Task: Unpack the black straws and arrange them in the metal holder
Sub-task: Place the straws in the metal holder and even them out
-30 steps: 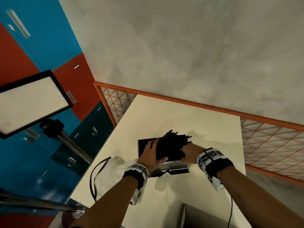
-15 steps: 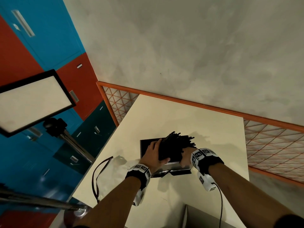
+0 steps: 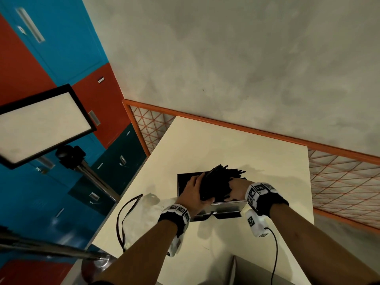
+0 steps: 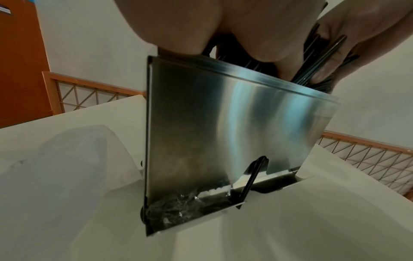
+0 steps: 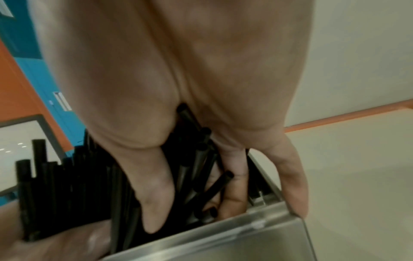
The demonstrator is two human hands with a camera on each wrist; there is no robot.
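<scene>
The metal holder stands on the cream table, its brushed front wall close in the left wrist view. A thick bundle of black straws sticks up out of its open top, leaning back. My left hand grips the bundle from the left, thumb in front. My right hand holds it from the right, with thumb and fingers pushed down among the straws and the little finger on the holder's corner. A single straw leans in the bottom slot.
A clear plastic wrapper with a black cord lies left of the holder. A grey box sits at the near table edge. A light panel on a stand is at the left. An orange mesh rail runs behind the table.
My right hand has turned and pushed lower into the holder's right side, fingers going in among the straws. The left hand keeps its grip on the bundle.
</scene>
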